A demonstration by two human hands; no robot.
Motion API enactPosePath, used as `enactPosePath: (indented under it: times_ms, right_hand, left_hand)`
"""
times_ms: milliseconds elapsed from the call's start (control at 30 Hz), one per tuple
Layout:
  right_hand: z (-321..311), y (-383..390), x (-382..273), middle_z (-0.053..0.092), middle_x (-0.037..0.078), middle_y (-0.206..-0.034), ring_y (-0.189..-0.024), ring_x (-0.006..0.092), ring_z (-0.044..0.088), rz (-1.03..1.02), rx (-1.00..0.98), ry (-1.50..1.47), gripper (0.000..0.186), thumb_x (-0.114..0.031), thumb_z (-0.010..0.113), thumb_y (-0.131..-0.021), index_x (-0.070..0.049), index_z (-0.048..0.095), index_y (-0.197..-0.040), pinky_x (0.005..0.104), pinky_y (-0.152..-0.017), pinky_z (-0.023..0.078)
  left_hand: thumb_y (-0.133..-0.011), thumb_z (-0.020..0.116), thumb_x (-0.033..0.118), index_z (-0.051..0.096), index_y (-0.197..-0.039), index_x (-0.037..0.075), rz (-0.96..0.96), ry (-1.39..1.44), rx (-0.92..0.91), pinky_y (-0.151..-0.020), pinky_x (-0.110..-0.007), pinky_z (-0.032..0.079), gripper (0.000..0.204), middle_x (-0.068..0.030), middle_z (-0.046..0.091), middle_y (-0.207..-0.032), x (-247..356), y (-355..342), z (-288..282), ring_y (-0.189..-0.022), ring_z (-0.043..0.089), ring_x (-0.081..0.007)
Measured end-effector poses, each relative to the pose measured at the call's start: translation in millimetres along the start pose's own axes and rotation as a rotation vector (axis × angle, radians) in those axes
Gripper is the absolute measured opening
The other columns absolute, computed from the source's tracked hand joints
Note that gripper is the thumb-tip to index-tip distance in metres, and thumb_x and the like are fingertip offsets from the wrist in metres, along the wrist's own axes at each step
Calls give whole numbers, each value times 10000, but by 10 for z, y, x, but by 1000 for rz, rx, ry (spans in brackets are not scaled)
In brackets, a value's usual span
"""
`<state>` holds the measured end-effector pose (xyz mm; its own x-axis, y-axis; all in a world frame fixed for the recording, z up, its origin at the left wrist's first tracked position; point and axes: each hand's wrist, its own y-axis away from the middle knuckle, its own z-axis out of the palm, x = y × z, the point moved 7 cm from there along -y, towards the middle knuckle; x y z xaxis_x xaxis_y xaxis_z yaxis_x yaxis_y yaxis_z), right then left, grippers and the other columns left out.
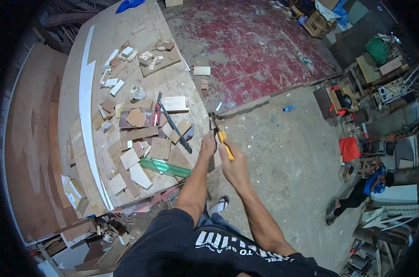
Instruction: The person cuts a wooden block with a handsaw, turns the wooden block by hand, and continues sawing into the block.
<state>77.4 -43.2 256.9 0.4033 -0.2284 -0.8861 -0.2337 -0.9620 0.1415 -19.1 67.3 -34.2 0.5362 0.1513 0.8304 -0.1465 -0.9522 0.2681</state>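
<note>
My right hand point(235, 162) is closed round the yellow handle of a hand tool point(225, 145) with a dark, plier-like head, held just off the table's right edge. Close beside it, my left hand point(208, 145) is closed near the tool's head; what its fingers hold is hidden. Left of my hands, a long black tool point(170, 122) slants over wood offcuts point(160, 148) on the wooden table point(165, 85). A translucent green strip point(165, 167) lies near my left forearm. A red tool point(156, 114) rests against the black one.
More small blocks point(111, 83) and a board point(159, 60) carrying pieces are farther up the table. A long white strip point(86, 99) runs along its left. A plastic bottle point(289, 108) lies on the concrete floor. At right, a person in blue point(375, 183) is near stacked clutter.
</note>
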Motion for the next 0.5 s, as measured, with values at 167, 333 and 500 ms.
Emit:
enactPosePath:
  times_ms: [167,333,500]
  right_hand:
    - [-342,116,135,661,267,-1093,-1065,356,651,-30,143,8,311,-179,567,-952,62,629,-1138,370,-892,499]
    - [-126,44,140,667,264,-1088,-1072,332,657,-76,105,-7,299,-157,566,-948,60,633,-1144,371,-911,495]
    - [-210,-103,224,662,283,-1011,-950,381,672,-123,165,2,311,-171,562,-941,55,625,-1145,404,-790,518]
  left_hand:
    - [-1002,305,303,589,-1120,-33,51,63,32,-902,-519,443,455,-329,616,-1042,532,138,294,-1064,568,-488]
    - [-1004,315,302,592,-1112,-33,91,161,31,-889,-520,445,448,-331,615,-1045,117,32,187,-1070,566,-484]
    - [-991,331,282,588,-1128,-34,12,198,-14,-895,-503,452,430,-324,620,-1058,224,25,307,-1060,585,-473]
